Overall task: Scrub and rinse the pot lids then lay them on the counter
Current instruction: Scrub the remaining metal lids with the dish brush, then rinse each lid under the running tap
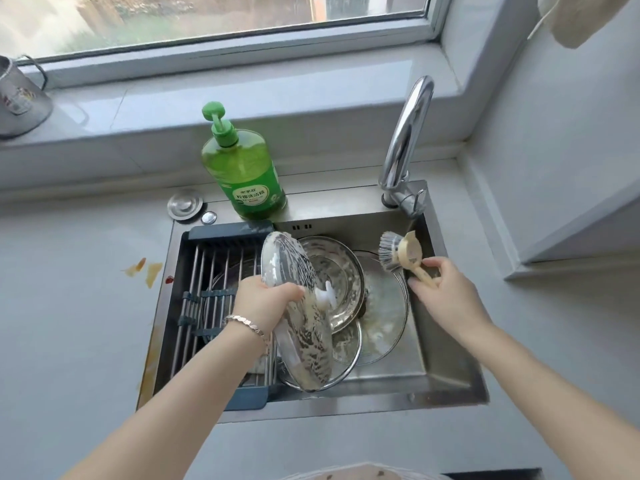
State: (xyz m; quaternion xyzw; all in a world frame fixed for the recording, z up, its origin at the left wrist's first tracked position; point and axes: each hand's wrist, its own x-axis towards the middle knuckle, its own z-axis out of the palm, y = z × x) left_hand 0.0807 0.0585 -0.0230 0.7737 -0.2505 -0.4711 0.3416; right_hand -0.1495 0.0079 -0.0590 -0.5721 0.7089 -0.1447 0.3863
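Glass lid (294, 268), white with suds, stands tilted on edge over the sink (450, 386); the left hand (263, 301) grips its rim with curled fingers (291, 292), the white knob just right of them. The right hand (446, 292) pinches a brush (401, 254) by its handle, bristles up and left of those fingers (433, 263). Between the two hands' fingers more lids (384, 306) lie in the basin.

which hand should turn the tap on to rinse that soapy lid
Right. The right hand sits at the right edge of the sink, nearest the faucet, holding only the brush, which it could likely set down. The left hand grips the soapy lid over the sink and is farther from the faucet.
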